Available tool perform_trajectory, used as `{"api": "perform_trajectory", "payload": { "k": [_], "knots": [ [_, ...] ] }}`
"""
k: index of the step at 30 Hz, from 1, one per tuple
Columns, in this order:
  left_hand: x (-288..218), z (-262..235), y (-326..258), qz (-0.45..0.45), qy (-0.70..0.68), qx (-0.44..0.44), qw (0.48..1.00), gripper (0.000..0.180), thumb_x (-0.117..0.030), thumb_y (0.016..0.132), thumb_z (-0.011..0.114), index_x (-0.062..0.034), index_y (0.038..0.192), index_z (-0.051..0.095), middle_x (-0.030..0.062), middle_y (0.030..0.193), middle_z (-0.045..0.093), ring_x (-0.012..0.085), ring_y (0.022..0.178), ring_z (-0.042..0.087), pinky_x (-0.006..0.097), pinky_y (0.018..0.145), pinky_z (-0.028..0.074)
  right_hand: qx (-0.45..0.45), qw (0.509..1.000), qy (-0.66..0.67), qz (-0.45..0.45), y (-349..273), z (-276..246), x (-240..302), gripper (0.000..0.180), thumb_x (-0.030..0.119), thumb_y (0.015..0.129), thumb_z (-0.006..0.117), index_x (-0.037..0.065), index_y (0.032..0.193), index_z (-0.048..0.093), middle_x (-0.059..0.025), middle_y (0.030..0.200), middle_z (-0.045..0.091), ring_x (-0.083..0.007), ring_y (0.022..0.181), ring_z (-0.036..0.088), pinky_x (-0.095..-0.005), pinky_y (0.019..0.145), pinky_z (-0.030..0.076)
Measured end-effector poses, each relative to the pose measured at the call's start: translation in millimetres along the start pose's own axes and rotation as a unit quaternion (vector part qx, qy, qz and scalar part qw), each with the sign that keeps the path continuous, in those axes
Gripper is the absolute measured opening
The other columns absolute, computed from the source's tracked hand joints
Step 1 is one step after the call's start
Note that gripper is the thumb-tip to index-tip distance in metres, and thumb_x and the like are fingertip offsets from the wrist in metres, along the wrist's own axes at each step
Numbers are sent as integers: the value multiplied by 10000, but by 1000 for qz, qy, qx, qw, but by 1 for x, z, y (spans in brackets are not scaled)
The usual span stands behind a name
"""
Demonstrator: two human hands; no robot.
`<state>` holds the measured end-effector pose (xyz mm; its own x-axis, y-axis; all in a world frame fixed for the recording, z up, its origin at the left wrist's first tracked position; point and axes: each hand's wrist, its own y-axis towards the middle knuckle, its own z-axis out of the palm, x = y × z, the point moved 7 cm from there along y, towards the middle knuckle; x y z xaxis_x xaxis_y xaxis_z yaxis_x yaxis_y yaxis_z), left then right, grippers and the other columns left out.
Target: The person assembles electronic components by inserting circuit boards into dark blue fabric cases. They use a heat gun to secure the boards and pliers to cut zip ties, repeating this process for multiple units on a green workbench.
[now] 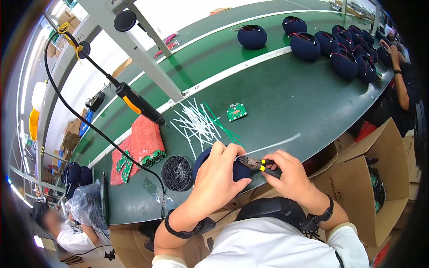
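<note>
A dark navy round shell (241, 173) is under my left hand (217, 175), whose fingers are wrapped over its top. My right hand (289, 173) grips the handles of black-and-yellow cutting pliers (255, 164). The jaws of the pliers rest at the shell, close to my left fingertips. From there a thin white cable tie (279, 142) sticks out to the right above the table. What the jaws bite on is too small to tell. Beyond my hands lie loose white cable ties (196, 123), several green ties (229, 130) and a green circuit board (236, 112).
A bowl of black screws (176, 173) and red bubble wrap (145, 140) with boards lie left. An electric screwdriver (139, 103) hangs by the metal post. Navy shells (305, 46) crowd the far right, near another person's hand (395, 56). An open carton (357, 192) stands right.
</note>
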<state>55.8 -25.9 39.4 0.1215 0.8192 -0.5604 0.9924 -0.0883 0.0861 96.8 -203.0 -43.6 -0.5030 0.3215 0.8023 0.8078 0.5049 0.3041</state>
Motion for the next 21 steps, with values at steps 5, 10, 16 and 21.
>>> {"api": "perform_trajectory", "payload": {
  "k": [5,10,16,21],
  "knots": [
    [0,1,0,-1,-17,-6,1000,606,-88,696,940,-84,1195,597,99,1011,497,267,806,577,395,724,511,-7,1000,27,4,3,2,1,372,61,809,804,19,1160,690,-127,966,668,-277,869,715,-380,787,581],
    [3,0,-1,-2,-30,-16,999,599,-81,692,940,-79,1184,598,85,994,492,240,791,557,372,714,502,-4,1000,22,1,5,4,2,354,58,814,800,16,1150,698,-123,967,671,-274,866,717,-374,776,582],
    [3,0,-2,0,-36,-18,999,600,-78,684,944,-78,1175,599,80,995,489,221,793,543,357,707,490,-8,1000,20,-8,6,5,3,352,55,818,796,18,1155,702,-118,960,672,-262,851,718,-366,754,580],
    [2,-4,-1,16,-49,-60,997,368,-88,818,869,-51,1096,632,65,890,495,226,706,536,360,664,485,-7,1000,6,7,10,8,6,326,57,805,818,36,1116,723,-101,911,677,-245,794,717,-363,692,571]
  ]
}}
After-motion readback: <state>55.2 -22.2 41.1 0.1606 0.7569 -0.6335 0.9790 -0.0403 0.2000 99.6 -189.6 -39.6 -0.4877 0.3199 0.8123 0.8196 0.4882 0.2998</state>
